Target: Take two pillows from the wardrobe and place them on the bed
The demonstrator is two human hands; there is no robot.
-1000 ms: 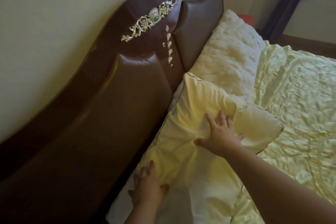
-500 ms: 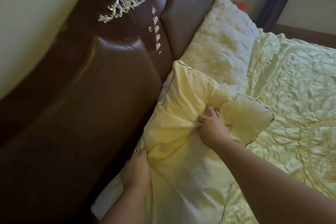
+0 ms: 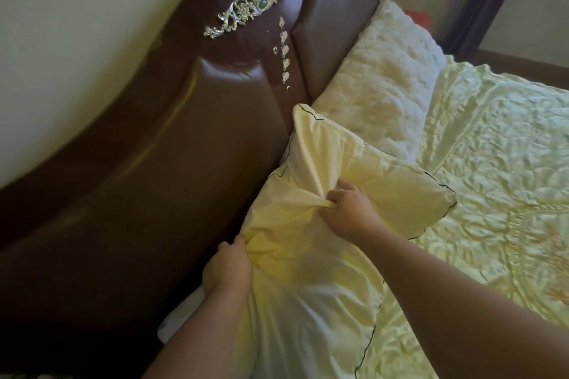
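Note:
A pale yellow pillow (image 3: 397, 191) with dark piping leans against the headboard at the near end of the bed (image 3: 498, 181). My right hand (image 3: 351, 212) grips a bunched fold of its cover near the middle. My left hand (image 3: 228, 268) grips the cover at the pillow's left edge, close to the headboard. A white quilted pillow (image 3: 388, 83) lies flat beyond it, against the headboard. The wardrobe is out of view.
The dark brown padded headboard (image 3: 172, 163) with a silver ornament (image 3: 252, 14) runs along the left, against a cream wall. A crinkled pale yellow bedspread covers the bed to the right. Dark curtains (image 3: 480, 3) hang at the far right corner.
Both hands went from lying flat on the yellow pillow to gripping bunches of its cover. The pillow's middle is now pulled up and creased.

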